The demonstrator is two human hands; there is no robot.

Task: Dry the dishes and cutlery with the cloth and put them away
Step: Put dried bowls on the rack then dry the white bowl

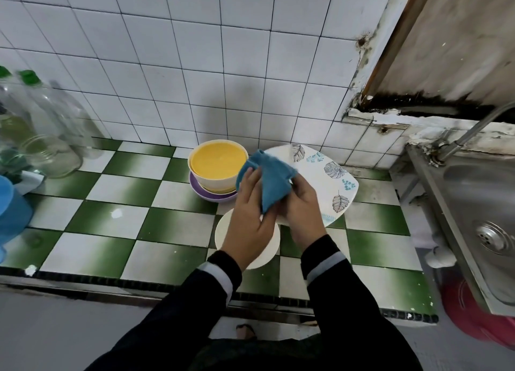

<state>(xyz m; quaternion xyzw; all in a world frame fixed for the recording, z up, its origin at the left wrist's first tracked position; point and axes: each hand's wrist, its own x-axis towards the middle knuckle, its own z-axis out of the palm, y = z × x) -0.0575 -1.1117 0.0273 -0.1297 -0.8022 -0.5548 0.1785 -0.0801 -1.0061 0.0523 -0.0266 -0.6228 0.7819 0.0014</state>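
Observation:
Both my hands hold a blue cloth (271, 182) above the counter. My left hand (248, 217) grips its left side and my right hand (302, 206) curls round its lower right part. Whether the cloth wraps something small is hidden. Behind my right hand lies a white square plate (331, 175) with leaf prints. A round white plate or bowl (267, 255) sits under my wrists, mostly covered. A cream bowl with a yellow inside (218, 163) stands stacked on a purple dish (207, 196) to the left of the cloth.
The counter (139, 203) has green and white tiles. Clear bottles and jars (41, 136) stand at the far left beside a blue plastic container (12, 211). A steel sink (479, 203) with a tap (471, 132) is at the right, a red tub (473, 315) below it.

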